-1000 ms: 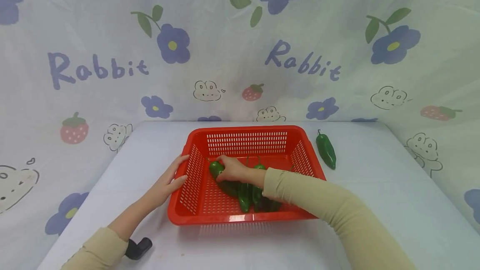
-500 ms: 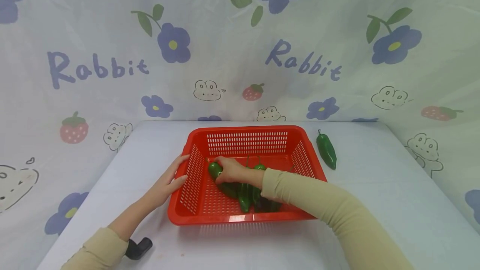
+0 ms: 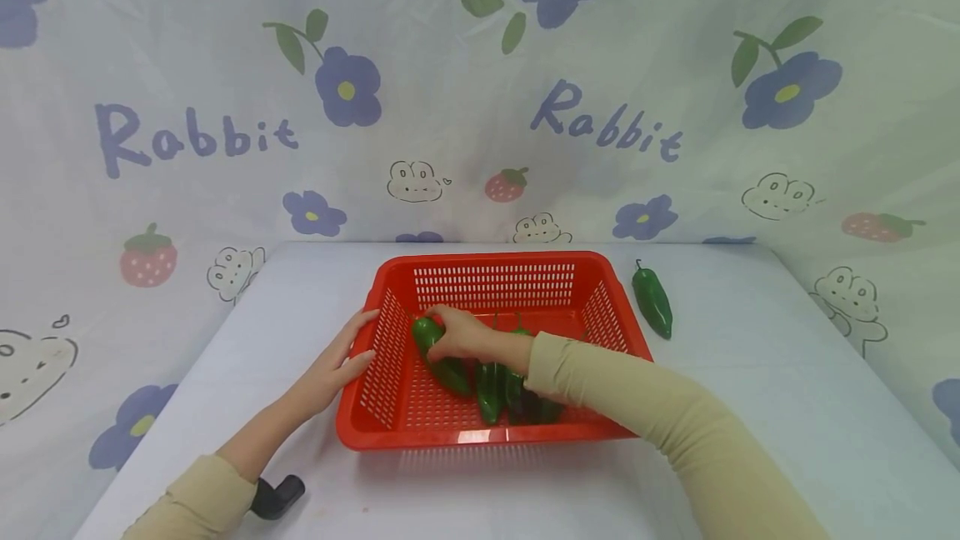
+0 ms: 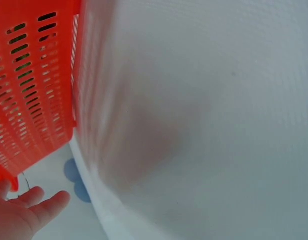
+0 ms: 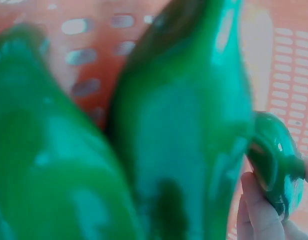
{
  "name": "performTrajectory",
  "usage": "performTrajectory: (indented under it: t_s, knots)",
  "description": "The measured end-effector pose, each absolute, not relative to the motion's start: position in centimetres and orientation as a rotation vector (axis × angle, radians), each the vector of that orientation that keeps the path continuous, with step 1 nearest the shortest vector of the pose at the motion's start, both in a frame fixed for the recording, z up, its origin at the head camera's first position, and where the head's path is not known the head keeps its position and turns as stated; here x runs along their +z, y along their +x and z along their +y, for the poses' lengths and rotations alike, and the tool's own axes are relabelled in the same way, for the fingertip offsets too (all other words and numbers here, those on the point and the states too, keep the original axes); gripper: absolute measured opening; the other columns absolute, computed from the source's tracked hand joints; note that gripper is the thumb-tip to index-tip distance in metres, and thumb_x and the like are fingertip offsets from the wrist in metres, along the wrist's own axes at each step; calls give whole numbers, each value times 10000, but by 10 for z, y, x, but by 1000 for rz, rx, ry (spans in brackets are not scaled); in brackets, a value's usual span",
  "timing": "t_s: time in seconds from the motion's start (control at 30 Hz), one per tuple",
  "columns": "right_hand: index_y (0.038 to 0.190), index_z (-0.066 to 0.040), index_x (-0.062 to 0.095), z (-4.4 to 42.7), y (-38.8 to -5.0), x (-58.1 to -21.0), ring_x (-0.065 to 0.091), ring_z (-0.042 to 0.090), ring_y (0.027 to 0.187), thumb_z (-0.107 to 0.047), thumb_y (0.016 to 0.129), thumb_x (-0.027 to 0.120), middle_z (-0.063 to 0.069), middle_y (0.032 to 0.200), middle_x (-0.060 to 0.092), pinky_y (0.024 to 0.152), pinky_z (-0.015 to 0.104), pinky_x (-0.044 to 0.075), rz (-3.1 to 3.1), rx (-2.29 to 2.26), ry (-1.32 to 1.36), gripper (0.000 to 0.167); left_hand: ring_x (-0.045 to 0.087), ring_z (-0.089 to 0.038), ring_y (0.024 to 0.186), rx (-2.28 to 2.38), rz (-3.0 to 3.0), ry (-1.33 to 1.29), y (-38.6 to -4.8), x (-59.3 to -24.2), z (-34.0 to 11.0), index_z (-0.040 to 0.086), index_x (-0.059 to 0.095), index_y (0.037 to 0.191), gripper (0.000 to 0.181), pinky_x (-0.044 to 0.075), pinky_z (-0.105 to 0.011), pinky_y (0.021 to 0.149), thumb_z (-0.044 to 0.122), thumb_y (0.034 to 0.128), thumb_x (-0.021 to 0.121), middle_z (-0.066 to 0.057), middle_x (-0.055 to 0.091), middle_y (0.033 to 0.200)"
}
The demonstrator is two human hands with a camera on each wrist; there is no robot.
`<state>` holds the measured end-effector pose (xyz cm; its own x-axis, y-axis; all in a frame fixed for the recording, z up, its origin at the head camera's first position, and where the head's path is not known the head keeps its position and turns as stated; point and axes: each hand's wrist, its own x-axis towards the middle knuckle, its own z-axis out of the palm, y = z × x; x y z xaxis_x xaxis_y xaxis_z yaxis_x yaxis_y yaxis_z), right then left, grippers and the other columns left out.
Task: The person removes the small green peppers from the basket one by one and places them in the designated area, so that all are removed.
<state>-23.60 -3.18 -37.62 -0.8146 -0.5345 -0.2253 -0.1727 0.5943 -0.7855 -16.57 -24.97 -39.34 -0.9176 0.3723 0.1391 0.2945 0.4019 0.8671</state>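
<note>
A red slotted basket holds several green peppers. Inside its left part, my right hand grips a green pepper by its upper end, thumb on the near side. In the right wrist view, fingers of the right hand lie against that pepper, beyond two large blurred peppers. My left hand touches the basket's left rim with fingers extended; the left wrist view shows the hand beside the basket wall.
One green pepper lies on the white table to the right of the basket. A black object is near the left forearm. Behind the table hangs a cloth printed with flowers and rabbits.
My right hand has shifted slightly left and back inside the basket, and the gripped pepper has moved with it. The left hand has stayed at the rim.
</note>
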Motion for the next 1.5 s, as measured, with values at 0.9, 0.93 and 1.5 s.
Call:
performTrajectory:
  t_s: [0.9,0.93,1.5]
  knots:
    - [1333,-118,400,-8,-247,-334,576,229,880,-14,756,693,154,1075,529,720,377,544,2153,-1501,-372,655,485,-377,1038,1542,2579,608,-165,-392,-248,82,179,1428,560,554,-313,690,136,932,431,-232,175,1448]
    - [1334,-119,401,-7,-247,-333,576,230,879,-12,758,692,157,1076,526,720,377,545,2148,-1507,-366,654,483,-373,1040,1540,2583,604,-165,-392,-248,84,181,1428,559,554,-311,692,138,932,432,-229,174,1450]
    - [1336,-155,406,18,-242,-324,597,240,888,-56,785,683,148,1158,504,745,396,540,2114,-1582,-326,624,447,-409,1070,1553,2574,602,-166,-394,-251,76,174,1431,565,553,-319,702,135,932,430,-227,152,1460]
